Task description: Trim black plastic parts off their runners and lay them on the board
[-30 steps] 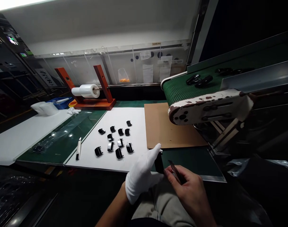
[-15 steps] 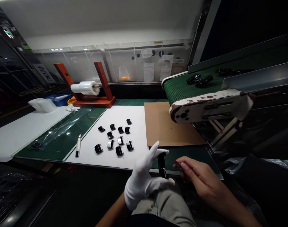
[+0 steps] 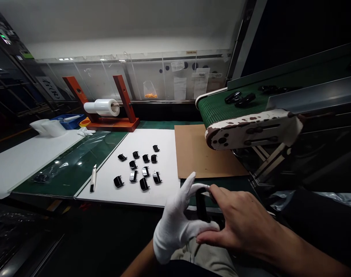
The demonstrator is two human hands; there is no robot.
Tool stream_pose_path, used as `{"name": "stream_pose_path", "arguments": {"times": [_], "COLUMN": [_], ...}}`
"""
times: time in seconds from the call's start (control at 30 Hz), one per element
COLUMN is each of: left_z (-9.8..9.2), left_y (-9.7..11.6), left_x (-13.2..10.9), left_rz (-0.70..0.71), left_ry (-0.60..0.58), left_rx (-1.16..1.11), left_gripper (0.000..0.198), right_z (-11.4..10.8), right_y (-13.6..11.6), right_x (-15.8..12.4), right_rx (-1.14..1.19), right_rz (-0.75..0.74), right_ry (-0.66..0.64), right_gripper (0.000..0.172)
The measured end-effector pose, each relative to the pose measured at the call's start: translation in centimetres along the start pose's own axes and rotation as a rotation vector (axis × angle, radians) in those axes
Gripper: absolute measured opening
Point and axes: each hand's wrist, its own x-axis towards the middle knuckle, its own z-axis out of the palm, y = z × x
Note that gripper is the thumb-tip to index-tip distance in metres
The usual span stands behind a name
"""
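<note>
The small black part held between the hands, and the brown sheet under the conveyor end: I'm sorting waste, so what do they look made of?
The small black part, pinched in the gloved left hand with the bare right hand at its top, looks like glossy moulded plastic; matching black pieces on the white sheet throw bright highlights. The flat brown sheet looks like matt cardboard, dull and glare-free.

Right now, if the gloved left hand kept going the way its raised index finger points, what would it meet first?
Probably the brown cardboard sheet just past the left hand, which pinches a black part; depth is unclear.
</note>
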Motion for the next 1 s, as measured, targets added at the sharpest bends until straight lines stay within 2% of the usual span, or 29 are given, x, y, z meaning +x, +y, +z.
{"name": "stream_pose_path", "arguments": {"times": [0.17, 0.5, 0.63, 0.73, 1.0], "left_z": [0.2, 0.7, 0.9, 0.8, -0.1], "left_y": [0.1, 0.8, 1.6, 2.1, 2.5], "left_x": [0.0, 0.7, 1.2, 1.5, 1.8], "left_rz": [-0.012, -0.033, -0.12, -0.178, -0.205], "left_ry": [-0.002, 0.027, 0.054, 0.065, 0.028], "left_rx": [-0.059, -0.152, -0.194, -0.208, -0.24], "left_gripper": [0.097, 0.094, 0.092, 0.091, 0.081], "right_z": [0.0, 0.5, 0.4, 0.4, 0.8], "right_y": [0.1, 0.5, 0.6, 0.5, 0.2], "right_x": [-0.1, 0.0, 0.4, 0.7, 1.4], "right_rx": [-0.064, -0.158, -0.167, -0.17, -0.214], "right_rz": [-0.011, -0.147, -0.16, -0.157, -0.203], "right_ry": [-0.002, 0.215, 0.264, 0.299, 0.353], "right_gripper": [0.076, 0.076, 0.079, 0.082, 0.084]}}
